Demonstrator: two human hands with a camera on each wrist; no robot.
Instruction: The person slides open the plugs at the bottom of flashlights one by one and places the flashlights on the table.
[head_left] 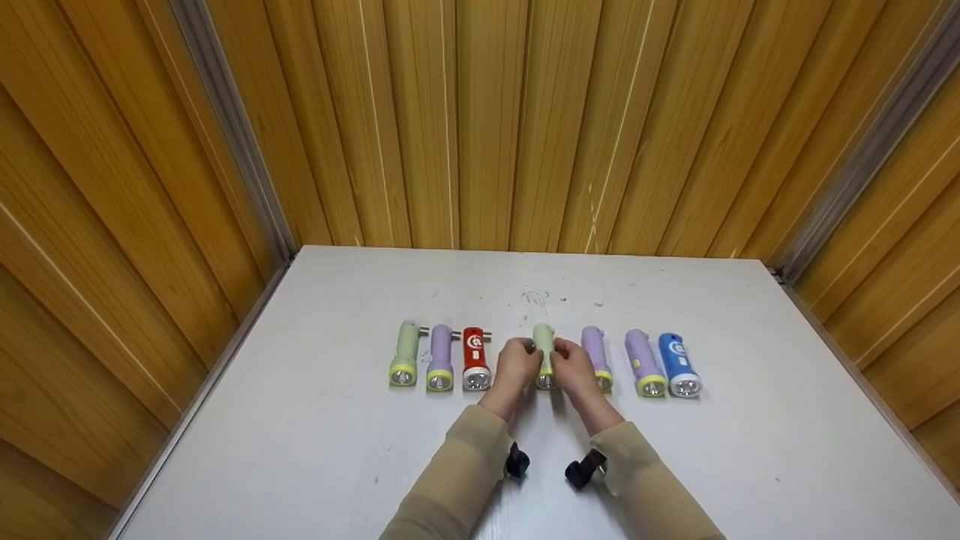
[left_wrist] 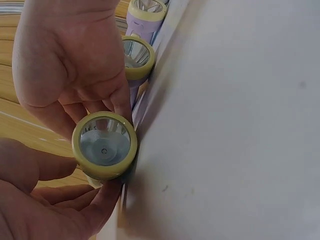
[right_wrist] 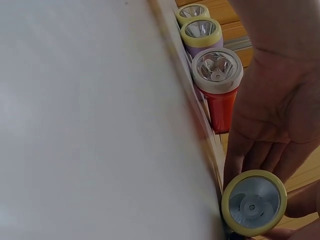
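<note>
Row: I see seven torches lying side by side on the white table (head_left: pixel 300 420), lenses toward me, so each head can be read from my seat.
Left group: a green torch (head_left: pixel 405 352), a purple one (head_left: pixel 440 358) and a red one (head_left: pixel 475 358) lie just beside each other, apart from my hands.
Right group: a purple torch (head_left: pixel 596 352), another purple (head_left: pixel 643 363) and a blue one (head_left: pixel 679 365) lie on the far side of my hands.
Middle torch: the pale green torch (head_left: pixel 544 346) sits in the middle of the row, between the red and the nearest purple, its yellow-rimmed lens (left_wrist: pixel 104 145) facing the wrist cameras. I judge it lies on or just above the table; I cannot tell which.
Left hand: my left hand (head_left: pixel 516 367) closes on the torch from its left, fingers (right_wrist: pixel 255 155) curled along the barrel.
Right hand: my right hand (head_left: pixel 574 371) closes from the other flank, fingers (left_wrist: pixel 100 97) bent over the head just behind the rim.
Grip: both hands are partly curled, wrapping the one torch between them; neither touches a neighbour as far as I can see.
Why two hands: holding it from both sides steadies it in line with the row, I reckon.
</note>
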